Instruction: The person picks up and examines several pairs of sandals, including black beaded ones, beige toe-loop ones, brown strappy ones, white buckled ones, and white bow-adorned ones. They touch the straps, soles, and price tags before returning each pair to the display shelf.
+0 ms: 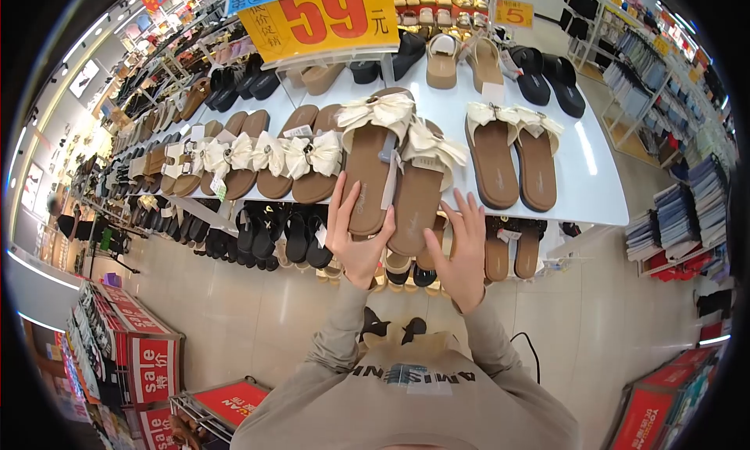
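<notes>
A pair of brown slide sandals with cream bow straps is at the front edge of the white display table, heels towards me. My left hand [359, 241] grips the heel of the left slide sandal [366, 180], thumb on one side and fingers on the other. Beside it, the right slide sandal [414, 208] reaches past the table edge, with a small label under its bow. My right hand [461, 255] is by that sandal's right side, fingers stretched and apart, thumb close to the heel edge. Another matching bow pair [496, 161] sits to the right.
More bow sandals [312, 157] line the white table [590, 169] to the left. Above stands a yellow price sign [320, 20]. Black slides [547, 79] are at the back right. Lower shelves hold more footwear. Red sale stands [152, 364] are at lower left, folded jeans [676, 216] at right.
</notes>
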Action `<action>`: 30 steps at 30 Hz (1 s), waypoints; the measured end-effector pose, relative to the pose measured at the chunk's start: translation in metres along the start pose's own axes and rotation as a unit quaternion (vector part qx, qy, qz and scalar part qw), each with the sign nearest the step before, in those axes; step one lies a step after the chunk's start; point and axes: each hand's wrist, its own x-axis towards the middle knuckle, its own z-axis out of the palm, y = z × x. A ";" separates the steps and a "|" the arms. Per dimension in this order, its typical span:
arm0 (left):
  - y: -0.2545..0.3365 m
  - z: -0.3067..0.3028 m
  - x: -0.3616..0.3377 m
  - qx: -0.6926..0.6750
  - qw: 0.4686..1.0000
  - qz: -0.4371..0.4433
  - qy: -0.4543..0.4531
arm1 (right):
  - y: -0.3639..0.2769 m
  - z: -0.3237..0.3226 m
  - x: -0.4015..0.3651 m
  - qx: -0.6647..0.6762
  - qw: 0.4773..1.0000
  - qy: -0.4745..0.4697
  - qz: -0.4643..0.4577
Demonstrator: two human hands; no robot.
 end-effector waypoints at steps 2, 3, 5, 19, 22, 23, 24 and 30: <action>-0.004 -0.005 -0.015 0.022 1.000 0.006 0.016 | -0.002 -0.001 -0.008 0.016 0.999 -0.036 -0.009; -0.005 -0.008 -0.024 0.017 1.000 -0.009 0.015 | -0.004 -0.001 -0.016 0.043 0.998 -0.034 0.005; -0.004 -0.016 -0.044 0.029 0.999 -0.031 0.011 | -0.004 0.003 -0.033 0.120 0.991 -0.038 0.053; -0.017 -0.009 -0.100 -0.046 0.975 -0.208 -0.056 | 0.021 0.070 -0.043 0.704 0.538 -0.252 0.389; -0.014 -0.010 -0.099 -0.073 0.968 -0.234 -0.059 | 0.020 0.067 -0.042 0.688 0.554 -0.253 0.395; -0.016 -0.011 -0.100 -0.073 0.967 -0.236 -0.059 | 0.019 0.065 -0.042 0.666 0.575 -0.253 0.402; -0.018 -0.014 -0.100 -0.061 0.977 -0.194 -0.061 | 0.016 0.061 -0.041 0.665 0.574 -0.253 0.405; 0.002 -0.020 -0.093 -0.134 0.966 -0.216 -0.042 | -0.009 0.028 -0.026 0.582 0.668 -0.192 0.423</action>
